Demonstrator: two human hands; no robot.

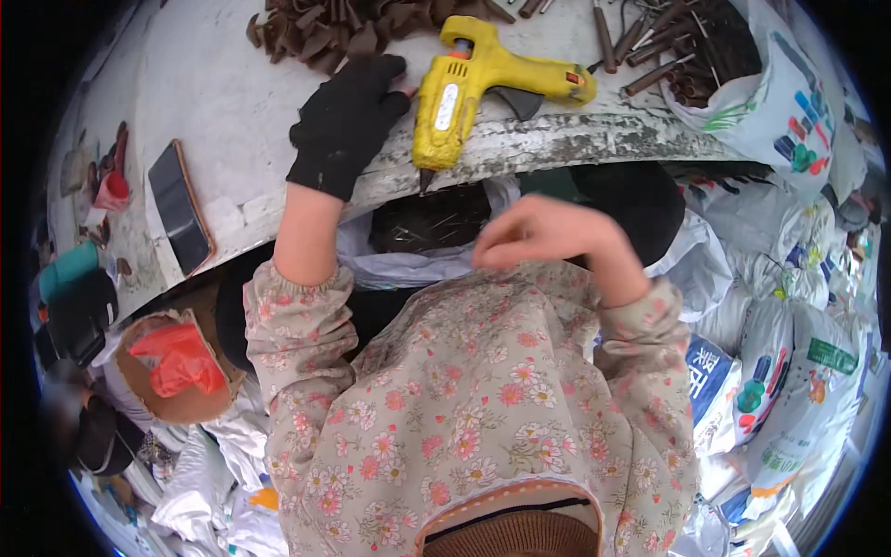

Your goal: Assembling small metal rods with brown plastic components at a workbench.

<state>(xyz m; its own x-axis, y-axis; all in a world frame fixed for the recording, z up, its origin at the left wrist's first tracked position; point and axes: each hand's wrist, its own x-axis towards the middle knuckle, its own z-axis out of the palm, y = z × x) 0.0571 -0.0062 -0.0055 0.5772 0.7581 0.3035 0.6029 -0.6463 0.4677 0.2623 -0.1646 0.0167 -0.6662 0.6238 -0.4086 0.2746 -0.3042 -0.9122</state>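
Resting on the pale tabletop [213,102], the left hand [345,119] sits in a black knit glove, fingers spread loosely and closed on nothing; its fingertips point up toward the heap of dark brown petal-shaped pieces [320,32] at the far edge. Just to its right, almost touching the glove, lies the yellow glue gun [469,88] — hard glossy plastic, its barrel running from the handle at upper right down to the nozzle at the table's chipped rim, long axis steeply slanted, tip aimed back at the body; the gloved hand is clearly the nearer one. The right hand [548,232] is bare, held below the table edge over the lap, fingers curled together in a narrow pinch; whether something small sits between them I cannot tell. Beneath it a thin white plastic bag [418,265] gapes open, dark wiry stems inside. Further out — brown stick-like stems [650,51] spill from a printed sack [784,102] at right, a dark phone [178,206] lies flat at left, and woven sacks [789,371] crowd the floor; floral sleeves [464,408] fill the foreground.
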